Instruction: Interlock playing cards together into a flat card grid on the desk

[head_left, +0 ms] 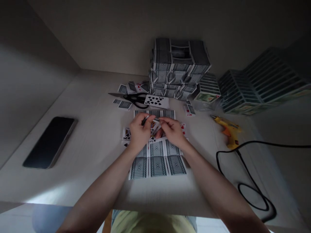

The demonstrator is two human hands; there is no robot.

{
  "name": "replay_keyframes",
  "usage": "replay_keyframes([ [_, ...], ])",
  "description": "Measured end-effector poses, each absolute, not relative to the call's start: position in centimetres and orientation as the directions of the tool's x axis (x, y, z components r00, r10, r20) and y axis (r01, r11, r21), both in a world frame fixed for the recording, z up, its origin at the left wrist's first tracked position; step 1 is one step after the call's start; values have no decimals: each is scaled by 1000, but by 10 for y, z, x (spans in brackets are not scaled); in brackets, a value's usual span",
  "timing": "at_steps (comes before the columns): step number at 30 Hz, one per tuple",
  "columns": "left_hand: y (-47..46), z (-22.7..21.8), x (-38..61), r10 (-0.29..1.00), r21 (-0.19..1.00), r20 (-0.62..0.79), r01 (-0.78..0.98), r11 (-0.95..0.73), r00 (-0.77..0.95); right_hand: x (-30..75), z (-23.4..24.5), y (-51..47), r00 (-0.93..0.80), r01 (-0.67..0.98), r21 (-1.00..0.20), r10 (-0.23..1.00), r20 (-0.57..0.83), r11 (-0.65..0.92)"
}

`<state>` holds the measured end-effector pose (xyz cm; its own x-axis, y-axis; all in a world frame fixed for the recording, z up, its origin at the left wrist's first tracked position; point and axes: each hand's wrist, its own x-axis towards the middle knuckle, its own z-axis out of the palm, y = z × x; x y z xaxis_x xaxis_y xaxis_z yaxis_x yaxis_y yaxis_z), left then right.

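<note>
My left hand (140,131) and my right hand (173,130) meet over a panel of playing cards (157,165) laid side by side, mostly patterned backs up. Between my closed fingertips is a playing card (155,126), tilted up, its face partly showing. Both hands appear to pinch its upper edge; fingers hide much of it. Face-up cards stick out at the sides of the panel, a king of clubs (125,133) by my left hand and a red five (183,128) by my right.
Beyond the panel lie black-handled scissors (132,97), a ten of spades (156,101) and small cut card pieces (125,105). A box-like structure built of cards (179,68) stands behind. On the right are card boxes (240,94) and a corded yellow glue gun (229,131); a phone (50,142) lies left.
</note>
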<state>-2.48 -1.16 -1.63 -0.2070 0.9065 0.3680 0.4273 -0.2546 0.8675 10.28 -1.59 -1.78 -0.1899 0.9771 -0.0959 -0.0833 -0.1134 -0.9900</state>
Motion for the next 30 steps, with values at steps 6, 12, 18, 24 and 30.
replay_keyframes([
  [6, -11, -16, -25, 918, 885, 340, 399, -239, -204, 105, -17, -16, -203, -138, -982, 974, -102, -132],
  [12, -9, -15, -29, 906, 877, 353, 419, -234, -233, 108, -12, -15, -275, -245, -960, 959, -64, -134],
  [18, -9, -17, -27, 926, 869, 359, 406, -285, -119, 105, -13, -12, -124, -115, -992, 991, -45, -60],
  [24, -6, -24, -27, 914, 872, 397, 343, -349, -80, 104, -15, -12, 26, -81, -997, 1000, 9, 11],
  [30, -5, -28, -28, 917, 870, 398, 326, -370, -21, 105, -16, -10, 75, -84, -996, 997, 4, 10],
])
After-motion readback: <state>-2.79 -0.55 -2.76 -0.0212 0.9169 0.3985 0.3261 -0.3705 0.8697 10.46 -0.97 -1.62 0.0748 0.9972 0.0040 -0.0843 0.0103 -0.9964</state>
